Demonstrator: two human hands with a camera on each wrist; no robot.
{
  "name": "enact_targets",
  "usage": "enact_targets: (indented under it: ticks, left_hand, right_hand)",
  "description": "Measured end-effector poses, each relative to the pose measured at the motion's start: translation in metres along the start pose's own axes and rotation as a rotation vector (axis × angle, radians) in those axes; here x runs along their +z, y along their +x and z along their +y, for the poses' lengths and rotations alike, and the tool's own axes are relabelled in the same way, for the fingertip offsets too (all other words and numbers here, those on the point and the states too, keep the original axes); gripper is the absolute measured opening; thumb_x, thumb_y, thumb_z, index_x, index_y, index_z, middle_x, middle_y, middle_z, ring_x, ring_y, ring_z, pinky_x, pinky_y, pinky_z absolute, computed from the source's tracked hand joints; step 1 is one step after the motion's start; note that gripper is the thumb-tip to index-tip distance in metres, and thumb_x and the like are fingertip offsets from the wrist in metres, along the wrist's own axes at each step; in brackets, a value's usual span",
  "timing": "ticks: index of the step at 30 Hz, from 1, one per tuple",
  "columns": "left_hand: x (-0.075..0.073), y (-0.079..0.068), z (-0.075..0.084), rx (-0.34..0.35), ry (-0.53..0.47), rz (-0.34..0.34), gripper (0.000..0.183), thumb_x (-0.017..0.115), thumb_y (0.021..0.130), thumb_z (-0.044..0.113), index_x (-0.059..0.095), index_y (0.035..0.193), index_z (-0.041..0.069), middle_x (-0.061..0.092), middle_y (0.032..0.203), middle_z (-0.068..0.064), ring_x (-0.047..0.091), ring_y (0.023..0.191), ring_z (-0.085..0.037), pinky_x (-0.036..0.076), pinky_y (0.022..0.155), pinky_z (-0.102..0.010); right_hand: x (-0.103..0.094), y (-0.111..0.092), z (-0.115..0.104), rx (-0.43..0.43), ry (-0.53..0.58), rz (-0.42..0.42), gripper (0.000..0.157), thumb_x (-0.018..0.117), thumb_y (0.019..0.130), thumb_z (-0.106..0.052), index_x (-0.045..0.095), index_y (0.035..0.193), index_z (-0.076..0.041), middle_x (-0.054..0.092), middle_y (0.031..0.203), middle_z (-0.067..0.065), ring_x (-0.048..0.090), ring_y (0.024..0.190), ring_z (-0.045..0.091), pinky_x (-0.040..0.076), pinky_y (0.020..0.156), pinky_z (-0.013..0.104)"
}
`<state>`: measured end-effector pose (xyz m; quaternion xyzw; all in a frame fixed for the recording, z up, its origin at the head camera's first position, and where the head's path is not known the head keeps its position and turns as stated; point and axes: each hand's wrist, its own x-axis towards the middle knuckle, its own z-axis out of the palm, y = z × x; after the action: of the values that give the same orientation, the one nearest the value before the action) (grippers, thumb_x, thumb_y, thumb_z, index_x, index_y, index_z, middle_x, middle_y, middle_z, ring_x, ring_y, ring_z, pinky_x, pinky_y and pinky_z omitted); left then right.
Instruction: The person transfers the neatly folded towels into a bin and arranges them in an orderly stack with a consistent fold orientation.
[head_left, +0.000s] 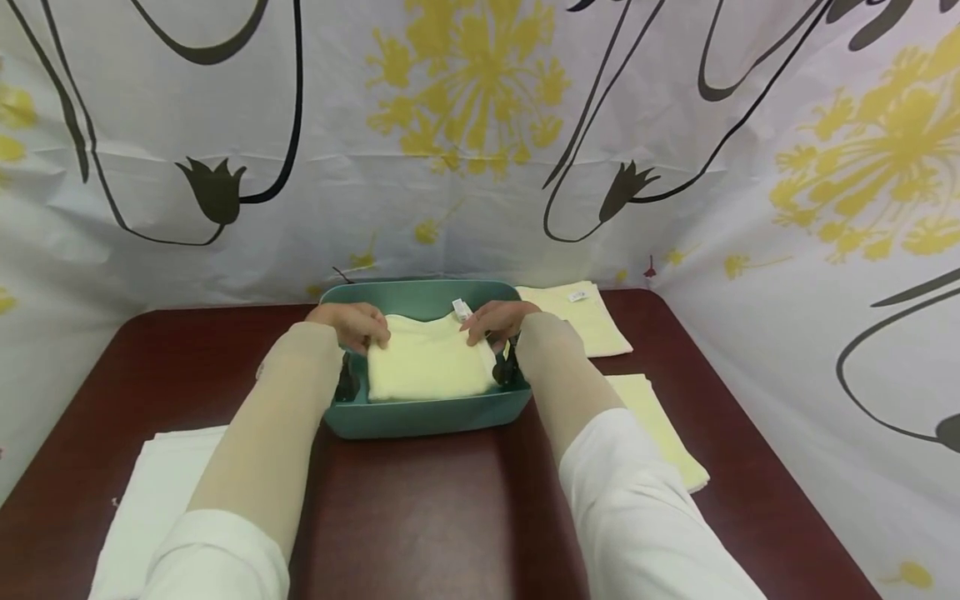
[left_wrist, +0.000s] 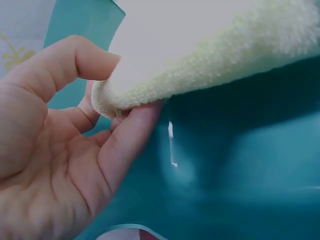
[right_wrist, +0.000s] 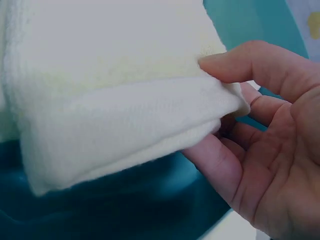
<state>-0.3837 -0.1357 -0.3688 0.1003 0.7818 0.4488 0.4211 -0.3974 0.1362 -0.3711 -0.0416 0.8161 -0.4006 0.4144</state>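
A folded pale yellow towel (head_left: 431, 360) is held between both hands, inside the opening of a teal plastic bin (head_left: 431, 417). My left hand (head_left: 351, 323) pinches its left edge, thumb on top and fingers beneath, as the left wrist view shows on the fuzzy towel edge (left_wrist: 210, 75). On the opposite side my right hand (head_left: 501, 321) pinches the towel's right edge; in the right wrist view the folded layers (right_wrist: 125, 120) lie between thumb and fingers. A white tag (head_left: 461, 310) sticks up near the right hand. Below the towel, the bin's dark interior (left_wrist: 240, 150) shows.
Behind the bin to the right lies another folded yellow towel (head_left: 588, 321) with a tag. A further yellow towel (head_left: 660, 425) is partly behind the right forearm. White folded cloth (head_left: 157, 492) lies at the left on the dark red table (head_left: 420, 508). A patterned curtain (head_left: 450, 208) surrounds the table.
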Motion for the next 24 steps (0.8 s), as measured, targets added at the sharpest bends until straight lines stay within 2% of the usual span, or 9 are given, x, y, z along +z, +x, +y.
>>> enact_targets:
  ticks: [5,8,10,14,19,21,24]
  left_hand:
    - [0.0,0.005,-0.006,0.004,0.001,0.001,0.013,0.048,0.084,-0.002,0.043,0.075,0.005,0.045,0.078,-0.005,0.043,0.067,-0.012,0.044,0.063,-0.025]
    - [0.0,0.009,-0.011,-0.007,0.007,0.004,0.018,0.049,0.082,-0.004,0.043,0.068,0.007,0.044,0.072,-0.004,0.042,0.064,-0.012,0.043,0.06,-0.024]
    - [0.0,0.01,-0.013,-0.014,0.02,0.009,0.017,0.049,0.081,-0.005,0.043,0.07,0.006,0.044,0.072,-0.003,0.042,0.064,-0.012,0.044,0.06,-0.024]
    - [0.0,0.011,-0.016,-0.026,0.057,0.034,0.011,0.051,0.081,-0.005,0.043,0.086,0.0,0.046,0.084,-0.007,0.045,0.07,-0.014,0.047,0.063,-0.025]
    - [0.001,0.011,-0.016,-0.061,0.091,0.063,0.03,0.055,0.081,-0.005,0.038,0.107,-0.006,0.042,0.098,-0.012,0.047,0.079,-0.018,0.049,0.07,-0.029]
    - [0.001,0.011,-0.015,-0.072,0.108,0.058,0.035,0.055,0.081,-0.006,0.036,0.111,-0.008,0.04,0.101,-0.014,0.048,0.081,-0.019,0.049,0.072,-0.03]
    - [0.002,0.011,-0.016,-0.086,0.153,0.043,0.038,0.056,0.082,-0.007,0.035,0.114,-0.009,0.04,0.104,-0.015,0.051,0.082,-0.02,0.05,0.073,-0.03]
  right_hand:
    - [0.002,0.005,0.004,0.01,-0.025,0.012,0.047,0.059,0.088,-0.006,0.046,0.133,-0.007,0.04,0.137,0.01,0.043,0.058,0.012,0.043,0.053,0.025]
    - [0.003,0.009,0.005,0.022,-0.024,0.0,0.047,0.059,0.088,-0.006,0.047,0.133,-0.008,0.042,0.135,0.01,0.041,0.057,0.012,0.043,0.053,0.025]
    - [0.005,0.01,0.005,0.032,-0.02,-0.006,0.047,0.059,0.087,-0.005,0.047,0.133,-0.007,0.042,0.134,0.01,0.04,0.055,0.012,0.042,0.054,0.026]
    - [0.008,0.009,0.004,0.061,0.003,-0.005,0.047,0.061,0.086,-0.004,0.049,0.131,-0.007,0.04,0.135,0.01,0.039,0.059,0.015,0.041,0.056,0.028]
    - [0.009,0.009,0.004,0.075,-0.007,0.003,0.047,0.065,0.084,-0.006,0.051,0.129,-0.008,0.033,0.142,0.009,0.047,0.074,0.017,0.046,0.066,0.029]
    - [0.01,0.01,0.005,0.075,-0.024,0.009,0.047,0.066,0.083,-0.007,0.052,0.129,-0.009,0.031,0.143,0.008,0.051,0.082,0.016,0.048,0.07,0.03]
    - [0.01,0.012,0.006,0.083,-0.027,0.006,0.047,0.068,0.082,-0.007,0.053,0.127,-0.009,0.033,0.142,0.008,0.052,0.084,0.018,0.049,0.073,0.032]
